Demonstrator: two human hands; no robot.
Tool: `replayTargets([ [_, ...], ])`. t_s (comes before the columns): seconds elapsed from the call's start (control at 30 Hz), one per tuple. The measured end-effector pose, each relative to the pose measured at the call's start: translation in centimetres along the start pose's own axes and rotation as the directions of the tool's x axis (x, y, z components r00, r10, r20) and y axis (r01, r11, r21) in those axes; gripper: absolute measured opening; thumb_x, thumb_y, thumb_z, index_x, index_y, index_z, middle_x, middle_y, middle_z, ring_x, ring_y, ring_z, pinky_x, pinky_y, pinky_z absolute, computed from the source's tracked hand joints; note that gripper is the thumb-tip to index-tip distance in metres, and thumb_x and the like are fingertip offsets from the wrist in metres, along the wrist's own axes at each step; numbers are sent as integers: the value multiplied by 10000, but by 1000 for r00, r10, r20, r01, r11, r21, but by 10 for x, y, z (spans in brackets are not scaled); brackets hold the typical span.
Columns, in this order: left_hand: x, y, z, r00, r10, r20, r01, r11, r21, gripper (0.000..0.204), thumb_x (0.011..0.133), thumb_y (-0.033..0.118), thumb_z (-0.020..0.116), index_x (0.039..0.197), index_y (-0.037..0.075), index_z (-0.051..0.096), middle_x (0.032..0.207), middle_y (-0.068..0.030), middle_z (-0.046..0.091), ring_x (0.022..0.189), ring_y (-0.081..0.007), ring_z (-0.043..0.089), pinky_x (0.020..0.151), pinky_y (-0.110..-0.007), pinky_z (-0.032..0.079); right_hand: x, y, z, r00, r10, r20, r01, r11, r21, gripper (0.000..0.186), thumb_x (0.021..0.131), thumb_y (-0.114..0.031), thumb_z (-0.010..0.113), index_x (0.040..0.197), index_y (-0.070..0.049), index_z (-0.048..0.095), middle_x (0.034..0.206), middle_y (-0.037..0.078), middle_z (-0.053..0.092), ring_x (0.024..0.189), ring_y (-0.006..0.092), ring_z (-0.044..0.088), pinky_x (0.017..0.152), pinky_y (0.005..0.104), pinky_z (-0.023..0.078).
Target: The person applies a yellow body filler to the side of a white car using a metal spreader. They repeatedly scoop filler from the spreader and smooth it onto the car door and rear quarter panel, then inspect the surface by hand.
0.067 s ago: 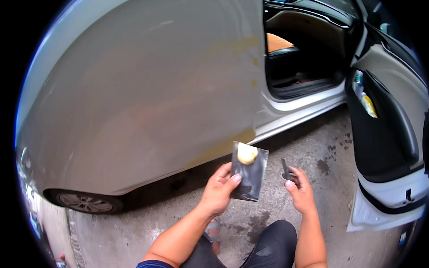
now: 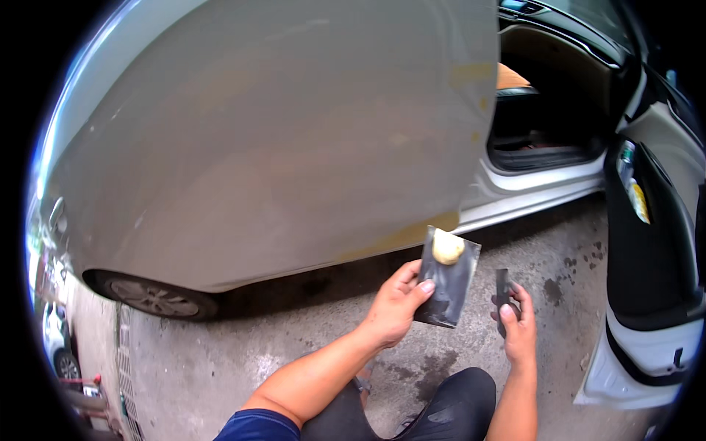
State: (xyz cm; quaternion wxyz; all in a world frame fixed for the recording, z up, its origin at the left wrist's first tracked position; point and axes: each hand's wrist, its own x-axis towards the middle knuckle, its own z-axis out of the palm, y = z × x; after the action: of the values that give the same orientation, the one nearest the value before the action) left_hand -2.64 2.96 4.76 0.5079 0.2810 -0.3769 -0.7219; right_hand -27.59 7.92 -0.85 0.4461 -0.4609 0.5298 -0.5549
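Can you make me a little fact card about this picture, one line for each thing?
Left grip: holds a dark, flat rectangular plate
On the plate: cream-coloured lump, near the far end
Right grip: holds a slim dark flat tool
Grey car panel: yellowish patches at right and lower edges
Car wheel: lower left
Car door: open, at right
Ground: grey, dark spots

The flat, dark grey rectangular plate bore pale smears, the rounded, pasty lump was creamy yellow, and the thin, flat blade blackish. The broad car panel was grey-brown, patched mustard-yellow.
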Motion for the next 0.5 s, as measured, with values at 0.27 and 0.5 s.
replayTargets([
  [0.27,-5,-9,3,999,19,-36,-18,1000,21,325,976,68,467,1295,22,432,1154,-64,583,1041,-109,552,935,-289,444,-18,11,19,995,82,-59,-69,977,204,610,956,-364,528,1440,-50,330,1326,127,493,1144,258,554,853,385,500],
  [0.5,-20,9,16,977,-23,-212,-3,993,-122,322,939,43,511,1254,35,443,1177,-114,586,1095,-196,571,962,-387,469,-2,-70,27,982,-183,50,185,860,-475,426,866,-217,612,1260,-56,588,1280,166,471,1153,300,492,986,375,393],
])
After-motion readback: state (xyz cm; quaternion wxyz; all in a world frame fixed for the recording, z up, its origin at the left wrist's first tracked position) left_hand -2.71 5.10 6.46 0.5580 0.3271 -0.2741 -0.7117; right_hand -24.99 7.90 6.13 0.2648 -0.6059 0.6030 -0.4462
